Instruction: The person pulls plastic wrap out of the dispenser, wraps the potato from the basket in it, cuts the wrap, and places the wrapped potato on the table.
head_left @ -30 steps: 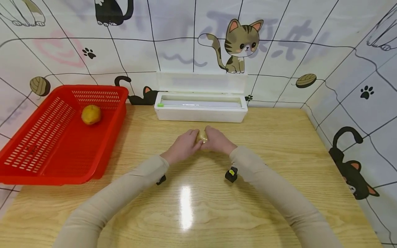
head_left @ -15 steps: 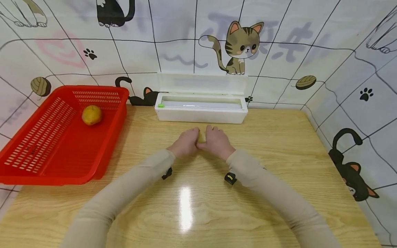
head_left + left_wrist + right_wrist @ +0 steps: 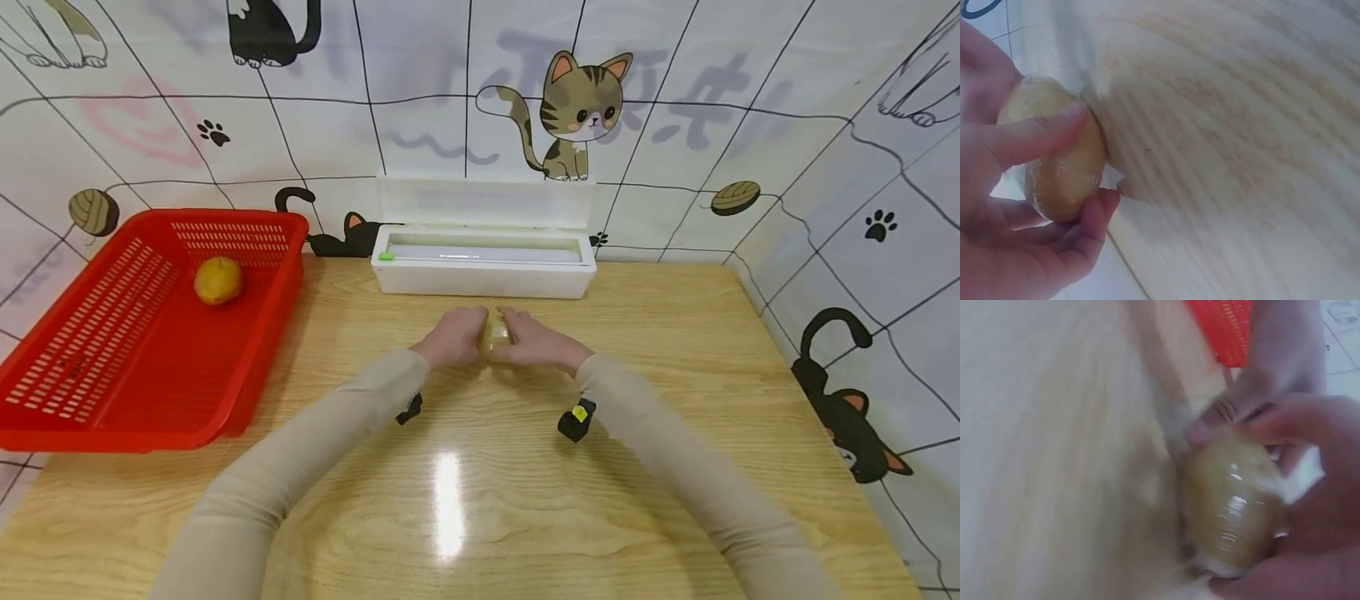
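Between both hands, above the table just in front of the white box, is a round yellow-brown fruit point(image 3: 495, 332) in shiny clear plastic film. Its exact kind cannot be told. My left hand point(image 3: 453, 337) grips it, the thumb lying across the film and the fingers curled beneath, as the left wrist view shows on the wrapped fruit point(image 3: 1063, 181). From the other side my right hand point(image 3: 543, 343) holds it with thumb and fingers. In the right wrist view, glossy creases run over the fruit point(image 3: 1229, 503). Fingers hide parts of it.
A white cling film box point(image 3: 483, 282) stands lid-up against the wall, a film roll point(image 3: 487, 252) inside and a green slider point(image 3: 387, 256) at its left. At the left, a red basket point(image 3: 172, 392) holds a yellow fruit point(image 3: 218, 281). Everything stands on a wooden table point(image 3: 480, 517).
The hands have shifted slightly and turned around the wrapped fruit. Half a second ago it was mostly hidden behind the fingers; now more of it shows. Basket and box stay put.
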Available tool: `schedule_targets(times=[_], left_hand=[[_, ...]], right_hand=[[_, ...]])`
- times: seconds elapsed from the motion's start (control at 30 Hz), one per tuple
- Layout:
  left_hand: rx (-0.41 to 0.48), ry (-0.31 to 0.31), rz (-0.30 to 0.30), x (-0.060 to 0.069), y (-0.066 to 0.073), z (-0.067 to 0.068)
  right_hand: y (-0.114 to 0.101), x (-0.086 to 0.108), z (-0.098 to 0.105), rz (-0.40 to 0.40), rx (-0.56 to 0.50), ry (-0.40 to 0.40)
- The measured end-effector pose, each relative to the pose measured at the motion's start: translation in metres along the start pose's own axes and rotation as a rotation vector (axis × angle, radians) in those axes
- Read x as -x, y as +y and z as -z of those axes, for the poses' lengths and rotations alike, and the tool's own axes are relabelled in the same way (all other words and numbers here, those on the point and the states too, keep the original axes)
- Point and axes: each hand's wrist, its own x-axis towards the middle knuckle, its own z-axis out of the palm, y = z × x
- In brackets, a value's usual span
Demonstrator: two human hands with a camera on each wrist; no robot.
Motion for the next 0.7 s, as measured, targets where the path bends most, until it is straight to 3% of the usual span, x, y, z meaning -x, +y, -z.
schedule_targets(times=[0.1,0.2,0.3,0.43,0.57,0.7], left_hand=[[0.035,-0.024,0.044,-0.002,0.003,0.0],[-0.012,-0.033,0.056,-0.004,0.006,-0.003],[-0.109,-0.031,0.055,-0.006,0.01,-0.008],[-0.199,-0.002,0.091,-0.006,0.016,-0.016],[-0.196,0.035,0.136,-0.007,0.02,-0.021],[-0.146,0.035,0.127,-0.009,0.021,-0.024]], right_hand=[[-0.004,0.001,-0.001,-0.027,0.167,0.005],[-0.01,-0.001,-0.01,-0.061,0.293,0.104],[-0.014,-0.005,-0.018,-0.062,0.279,0.187],[-0.016,-0.005,-0.021,-0.033,0.237,0.213],[-0.019,-0.002,-0.018,-0.075,0.248,0.208],[-0.023,0.002,-0.013,-0.125,0.258,0.176]])
